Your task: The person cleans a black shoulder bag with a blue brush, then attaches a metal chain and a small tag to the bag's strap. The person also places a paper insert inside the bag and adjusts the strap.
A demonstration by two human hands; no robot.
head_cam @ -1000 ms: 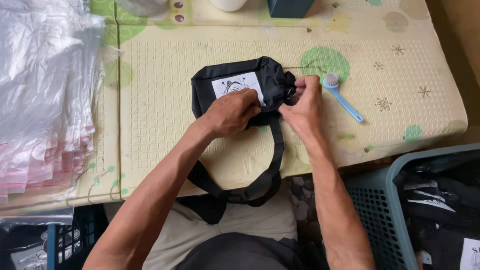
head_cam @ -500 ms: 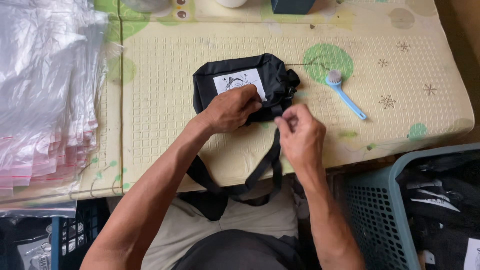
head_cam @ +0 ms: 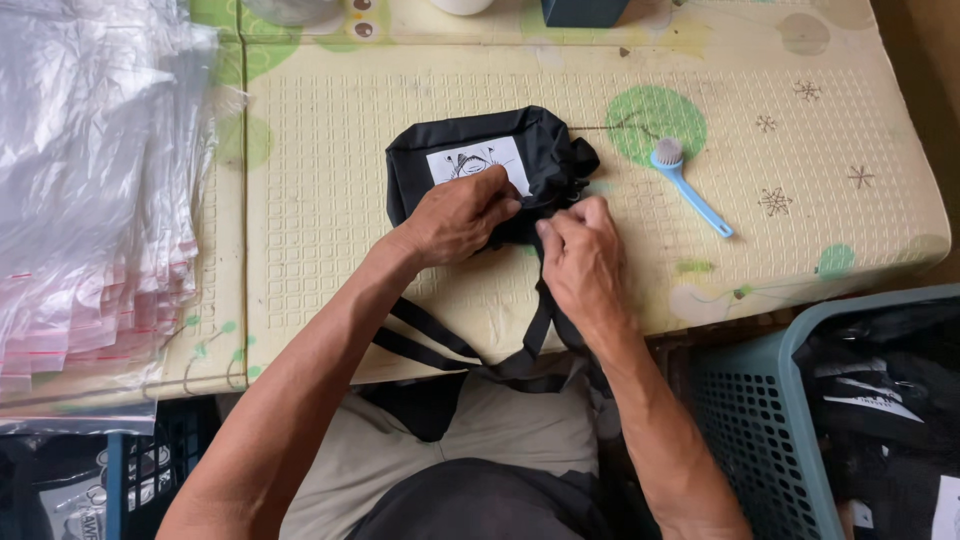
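A small black fabric bag [head_cam: 470, 150] with a white printed patch lies on the pale yellow mat [head_cam: 330, 200]. Its black straps [head_cam: 440, 340] hang over the mat's near edge towards my lap. My left hand [head_cam: 455, 215] presses down on the bag's near side, fingers curled over the fabric. Just to its right, my right hand [head_cam: 580, 255] pinches the strap where it joins the bag's lower right corner. Both hands touch the bag and nearly meet.
A light blue brush [head_cam: 690, 190] with grey bristles lies right of the bag. A stack of clear plastic bags [head_cam: 90, 190] covers the left. A teal basket [head_cam: 790, 420] with black items stands at lower right. Containers line the far edge.
My right hand has come back up from the mat's near edge to the bag's lower right corner. The left hand stays on the bag.
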